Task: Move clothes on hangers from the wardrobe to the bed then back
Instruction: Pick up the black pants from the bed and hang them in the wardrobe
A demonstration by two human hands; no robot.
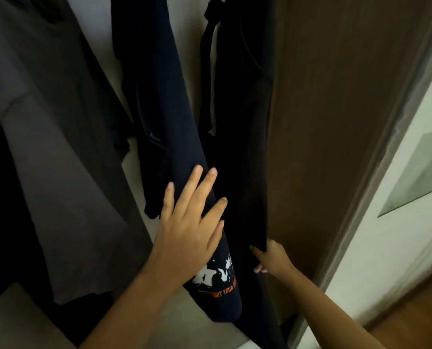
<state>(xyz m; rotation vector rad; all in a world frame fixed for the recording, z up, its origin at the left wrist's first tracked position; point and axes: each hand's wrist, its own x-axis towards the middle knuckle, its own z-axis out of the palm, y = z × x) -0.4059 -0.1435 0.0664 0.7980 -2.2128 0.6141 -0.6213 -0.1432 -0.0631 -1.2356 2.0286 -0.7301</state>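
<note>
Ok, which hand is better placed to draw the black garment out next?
Probably the right hand: it grips the lower edge of the black garment by the brown wardrobe wall. The left hand only lies flat, fingers spread, on the navy printed shirt.

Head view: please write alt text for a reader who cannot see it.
Inside a wardrobe, the left hand lies flat on a navy printed T-shirt while the right hand grips the hem of a black garment. A grey shirt hangs left.

left hand presses navy shirt; right hand grips black garment.
</note>
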